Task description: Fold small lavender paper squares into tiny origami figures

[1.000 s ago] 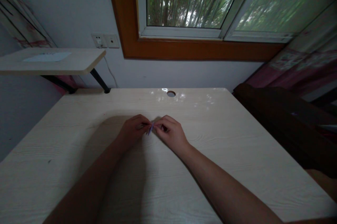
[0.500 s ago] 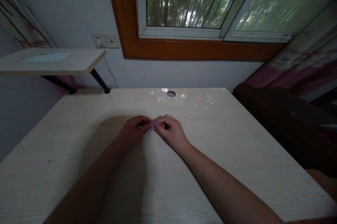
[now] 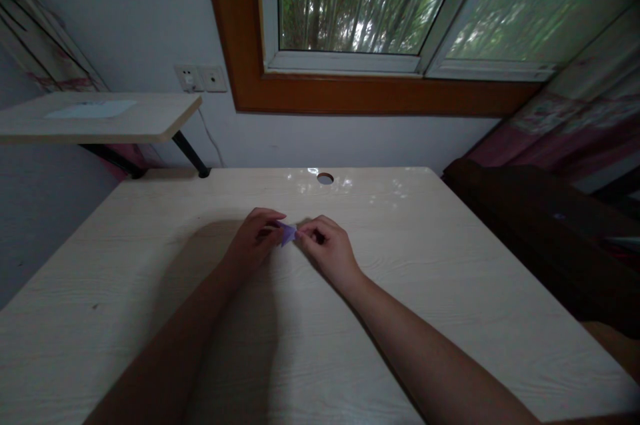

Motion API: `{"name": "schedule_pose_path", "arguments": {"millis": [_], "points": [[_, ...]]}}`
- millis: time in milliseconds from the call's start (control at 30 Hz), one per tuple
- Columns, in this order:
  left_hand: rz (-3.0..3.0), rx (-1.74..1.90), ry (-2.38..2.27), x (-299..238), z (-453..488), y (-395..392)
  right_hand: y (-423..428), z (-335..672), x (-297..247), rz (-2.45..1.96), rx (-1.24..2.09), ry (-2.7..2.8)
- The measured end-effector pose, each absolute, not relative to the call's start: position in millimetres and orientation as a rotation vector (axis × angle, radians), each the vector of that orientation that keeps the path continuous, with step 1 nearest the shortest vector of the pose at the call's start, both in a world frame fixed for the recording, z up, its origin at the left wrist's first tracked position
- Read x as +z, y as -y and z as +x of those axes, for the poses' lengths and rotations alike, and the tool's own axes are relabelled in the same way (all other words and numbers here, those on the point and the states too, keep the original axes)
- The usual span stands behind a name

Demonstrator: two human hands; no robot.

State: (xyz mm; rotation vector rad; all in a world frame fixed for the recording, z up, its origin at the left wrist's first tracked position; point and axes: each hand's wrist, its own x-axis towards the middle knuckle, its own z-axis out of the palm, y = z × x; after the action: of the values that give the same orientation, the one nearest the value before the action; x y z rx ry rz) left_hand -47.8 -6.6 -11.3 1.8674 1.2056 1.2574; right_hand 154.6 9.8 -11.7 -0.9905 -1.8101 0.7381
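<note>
Our left hand [image 3: 254, 236] is spread wider than half a second ago, its forefinger up and away from the thumb, and the purple piece [image 3: 287, 233] shows a broader, pointed face. That piece, small and thin like folded paper, sits between our two hands, left of the desk's [image 3: 425, 318] middle and toward its far edge. We cannot tell whether it touches the wood beneath.

Our right hand [image 3: 331, 243] has thumb and forefinger pinched together on the piece's right-hand tip, probably to steady it while the left fingers shift. Our left thumb lies against the other end; whether the fingers behind it grip, we cannot tell. Something so slight seems to call for fingertips rather than palms, and a hold from both sides likely keeps it from twisting.

Beyond our hands, a round hole [image 3: 325, 178] is cut by the desk's far edge. At its far left corner stands a raised shelf [image 3: 160, 107] on dark legs, bearing a pale sheet [image 3: 93, 109].
</note>
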Motion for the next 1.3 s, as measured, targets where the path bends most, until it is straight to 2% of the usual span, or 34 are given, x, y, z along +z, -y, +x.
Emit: {"name": "schedule_pose_path", "arguments": {"millis": [400, 733, 1300], "points": [[1.985, 1.007, -1.211, -16.2, -47.1, 9.6, -7.3, 153.4, -9.2, -0.937, 0.644, 1.909], [2.147, 0.996, -1.244, -13.5, -45.7, 7.2, -7.0, 152.9, -9.7, -0.905, 0.691, 1.902], [1.668, 1.102, -1.245, -13.1, -50.0, 6.4, -4.4, 151.6, -7.9, -0.924, 0.804, 1.806]]}}
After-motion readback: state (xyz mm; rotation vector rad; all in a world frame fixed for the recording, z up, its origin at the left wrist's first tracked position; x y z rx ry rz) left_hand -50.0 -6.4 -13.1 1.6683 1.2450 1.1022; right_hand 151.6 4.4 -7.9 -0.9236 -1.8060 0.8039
